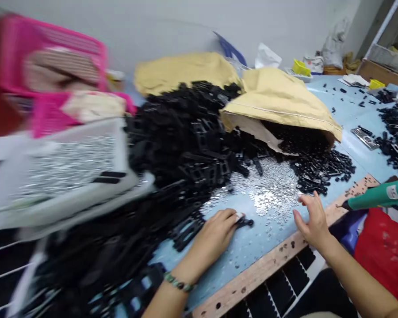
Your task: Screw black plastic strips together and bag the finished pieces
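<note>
My left hand [215, 234] rests on the light blue table [262, 247], fingers curled and pinched on a small black plastic part [245, 222] at the edge of a big heap of black plastic parts [189, 137]. My right hand [313, 218] hovers over the table with fingers spread and nothing in them, just right of a scatter of small shiny metal pieces [272, 190]. A beaded bracelet [178, 282] is on my left wrist.
Two tan paper sacks [278, 97] lie at the back, one spilling black parts. A white tray of metal pieces [66, 172] and pink baskets [53, 66] sit left, blurred. A green tool [381, 196] lies right, by a red cloth [384, 251]. A wooden strip [268, 265] edges the table.
</note>
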The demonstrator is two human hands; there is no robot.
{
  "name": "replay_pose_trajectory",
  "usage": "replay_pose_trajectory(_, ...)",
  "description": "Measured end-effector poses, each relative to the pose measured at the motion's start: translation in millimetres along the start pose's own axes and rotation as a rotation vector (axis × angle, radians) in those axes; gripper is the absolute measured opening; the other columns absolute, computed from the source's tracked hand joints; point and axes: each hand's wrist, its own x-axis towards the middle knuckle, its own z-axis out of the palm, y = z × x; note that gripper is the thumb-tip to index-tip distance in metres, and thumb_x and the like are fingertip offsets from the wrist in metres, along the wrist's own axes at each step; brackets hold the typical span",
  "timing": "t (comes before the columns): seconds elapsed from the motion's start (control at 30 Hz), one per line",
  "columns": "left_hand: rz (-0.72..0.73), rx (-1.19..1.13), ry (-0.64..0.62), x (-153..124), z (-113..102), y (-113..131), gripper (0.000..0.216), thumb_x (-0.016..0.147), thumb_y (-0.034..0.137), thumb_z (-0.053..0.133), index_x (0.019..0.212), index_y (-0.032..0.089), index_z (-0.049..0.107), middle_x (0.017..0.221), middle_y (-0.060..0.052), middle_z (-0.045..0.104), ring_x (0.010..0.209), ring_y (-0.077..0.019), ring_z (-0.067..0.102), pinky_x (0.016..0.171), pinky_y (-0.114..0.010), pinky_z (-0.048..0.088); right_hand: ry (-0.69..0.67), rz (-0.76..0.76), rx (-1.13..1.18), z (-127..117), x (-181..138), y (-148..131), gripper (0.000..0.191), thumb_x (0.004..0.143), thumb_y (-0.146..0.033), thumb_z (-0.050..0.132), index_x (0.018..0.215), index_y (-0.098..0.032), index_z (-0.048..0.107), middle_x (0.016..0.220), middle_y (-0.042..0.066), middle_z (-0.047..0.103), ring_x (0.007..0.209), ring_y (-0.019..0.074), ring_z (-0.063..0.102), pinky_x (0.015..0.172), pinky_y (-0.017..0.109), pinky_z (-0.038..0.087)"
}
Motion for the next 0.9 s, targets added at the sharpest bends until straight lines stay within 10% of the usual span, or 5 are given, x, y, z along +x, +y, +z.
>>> replay_pose_trajectory(0.2, -0.122, 0.025, 0.007, -10.9, 4.4, 16.2, 0.02, 0.089, 0.012, 0.045, 0.099, 0.02, 0.06, 0.099, -0.007, 0.058, 0.091, -0.0206, 0.053, 0.082, -0.035, 0.047, 0.323, -0.173, 0.169, 10.3, 70.4, -56.5, 0.072, 0.086, -0.018, 0.056, 0.146, -0.026, 0.018, 0.141, 0.018, 0.033, 0.129, 0.0327, 0.041, 0.098, 0.056, 0.045)
replay_pose_trajectory(0.33, -0.169, 0.03, 0.013, -17.0, 7.2, 27.0, 0.02, 0.088, 0.01, 0.046, 0.098, 0.02, 0.061, 0.101, -0.007, 0.059, 0.094, -0.0207, 0.052, 0.083, -0.034, 0.046, 0.122, -0.343, 0.307, 16.9, 69.5, -67.3, 0.05, 0.086, -0.015, 0.057, 0.132, -0.027, 0.042, 0.112, 0.011, 0.058, 0.105, 0.0264, 0.058, 0.087, 0.046, 0.052)
replay_pose_trajectory(0.5, -0.226, 0.01, 0.047, -20.1, 8.5, 36.0, 0.018, 0.088, 0.012, 0.049, 0.1, 0.022, 0.058, 0.098, -0.005, 0.06, 0.094, -0.0216, 0.053, 0.083, -0.034, 0.045, -0.125, -0.178, 0.414, 36.4, 51.4, -60.1, 0.025, 0.093, -0.021, 0.048, 0.116, -0.021, 0.056, 0.081, 0.005, 0.063, 0.071, 0.0179, 0.06, 0.066, 0.033, 0.051)
replay_pose_trajectory(0.9, -0.215, -0.143, 0.119, -6.8, -2.5, 24.4, 0.017, 0.089, 0.014, 0.051, 0.104, 0.019, 0.056, 0.101, -0.005, 0.059, 0.1, -0.0215, 0.052, 0.091, -0.038, 0.043, -0.311, -0.149, 0.305, 60.9, 29.1, -30.4, 0.019, 0.092, -0.023, 0.048, 0.104, -0.02, 0.062, 0.094, 0.008, 0.066, 0.09, 0.0222, 0.059, 0.079, 0.037, 0.049)
